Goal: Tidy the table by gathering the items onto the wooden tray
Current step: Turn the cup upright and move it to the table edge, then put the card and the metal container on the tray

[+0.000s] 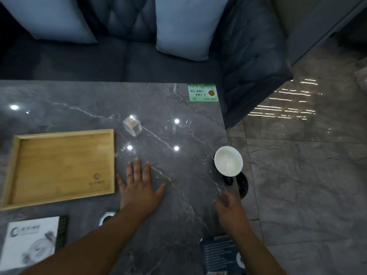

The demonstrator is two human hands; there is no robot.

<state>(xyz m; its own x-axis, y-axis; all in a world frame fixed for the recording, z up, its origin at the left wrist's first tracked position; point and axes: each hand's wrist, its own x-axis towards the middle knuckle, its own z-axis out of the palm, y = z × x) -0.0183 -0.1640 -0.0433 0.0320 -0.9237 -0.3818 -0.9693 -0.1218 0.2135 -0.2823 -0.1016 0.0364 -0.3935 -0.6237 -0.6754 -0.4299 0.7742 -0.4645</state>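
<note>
The wooden tray point(59, 167) lies at the left of the grey marble table point(178, 116) with nothing in it. My left hand point(139, 187) rests flat on the table just right of the tray, fingers spread, holding nothing. A clear toothpick holder point(132, 125) stands beyond it. A white bowl point(228, 160) sits at the table's right edge, on top of dark dishes point(241, 184). My right hand point(230, 209) hovers a little below the bowl, blurred, fingers loosely apart and holding nothing.
A green card point(203, 92) lies at the far right corner. A white booklet point(29, 241) is at the near left, a dark leaflet point(218, 253) at the near right. A small round white-rimmed thing point(106, 217) peeks from under my left forearm. A sofa with cushions point(188, 26) lies behind the table.
</note>
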